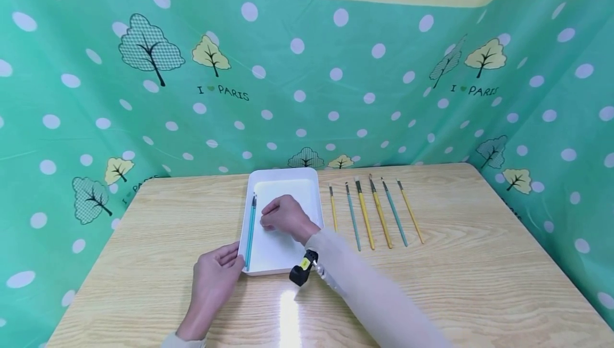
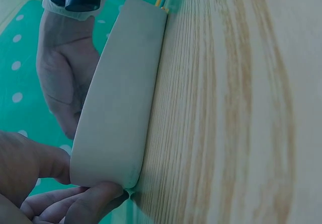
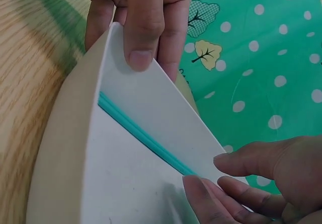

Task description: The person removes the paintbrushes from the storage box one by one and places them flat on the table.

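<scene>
A white rectangular tray (image 1: 288,256) lies on the table. My left hand (image 1: 216,278) grips its near left corner; in the right wrist view the thumb (image 3: 142,45) presses inside the wall, and the other fingers are outside. Two turquoise paintbrushes (image 1: 250,231) lie side by side in the tray along its left wall. Over the tray floor, just right of these brushes, is my right hand (image 1: 287,217). Its fingers are loosely bent, and the right wrist view shows nothing between thumb and fingers. The left wrist view shows the tray's outer wall (image 2: 118,93).
Right of the tray, several paintbrushes lie in a row on the wood table (image 1: 460,273), among them a thick yellow brush (image 1: 365,215) and a turquoise brush (image 1: 395,212). A green dotted curtain (image 1: 297,97) hangs behind the table and at its sides.
</scene>
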Demonstrator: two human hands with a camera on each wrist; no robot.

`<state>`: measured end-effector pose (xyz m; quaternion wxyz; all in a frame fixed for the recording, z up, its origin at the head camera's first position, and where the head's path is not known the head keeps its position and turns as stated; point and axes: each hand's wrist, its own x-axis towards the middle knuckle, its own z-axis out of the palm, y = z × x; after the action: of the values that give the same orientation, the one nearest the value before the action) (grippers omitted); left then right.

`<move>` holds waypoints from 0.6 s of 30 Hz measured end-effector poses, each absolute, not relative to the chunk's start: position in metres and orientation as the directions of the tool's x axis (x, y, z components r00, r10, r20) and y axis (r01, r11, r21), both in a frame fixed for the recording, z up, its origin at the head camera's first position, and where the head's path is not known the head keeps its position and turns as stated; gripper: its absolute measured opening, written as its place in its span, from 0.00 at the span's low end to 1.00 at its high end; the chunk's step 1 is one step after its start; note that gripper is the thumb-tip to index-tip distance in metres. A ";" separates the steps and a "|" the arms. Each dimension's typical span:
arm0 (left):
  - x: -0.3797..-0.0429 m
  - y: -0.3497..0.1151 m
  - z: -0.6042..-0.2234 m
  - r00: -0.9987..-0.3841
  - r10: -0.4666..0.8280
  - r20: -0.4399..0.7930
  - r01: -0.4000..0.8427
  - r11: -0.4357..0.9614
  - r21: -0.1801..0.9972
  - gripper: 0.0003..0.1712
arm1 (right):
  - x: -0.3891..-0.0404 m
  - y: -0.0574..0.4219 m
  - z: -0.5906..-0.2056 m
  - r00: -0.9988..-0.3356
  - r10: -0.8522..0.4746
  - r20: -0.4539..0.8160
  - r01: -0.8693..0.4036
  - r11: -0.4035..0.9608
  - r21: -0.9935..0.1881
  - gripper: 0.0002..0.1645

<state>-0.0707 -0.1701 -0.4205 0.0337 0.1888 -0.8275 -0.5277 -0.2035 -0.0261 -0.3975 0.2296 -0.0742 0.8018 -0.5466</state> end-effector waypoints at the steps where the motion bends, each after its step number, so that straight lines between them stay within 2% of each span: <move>1: -0.071 -0.170 -0.420 -0.927 -0.347 -0.144 -0.277 0.371 0.886 0.23 | -0.203 -0.028 -0.398 -0.885 -0.369 -0.285 0.131 0.391 -0.911 0.09; 18: -0.070 -0.170 -0.420 -0.929 -0.344 -0.140 -0.273 0.376 0.886 0.24 | -0.193 -0.050 -0.405 -0.903 -0.276 -0.329 0.188 0.434 -0.881 0.07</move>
<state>-0.0698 -0.1702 -0.4198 0.0337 0.1860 -0.8288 -0.5267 -0.1929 -0.0502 -0.4052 0.2182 -0.0268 0.8183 -0.5311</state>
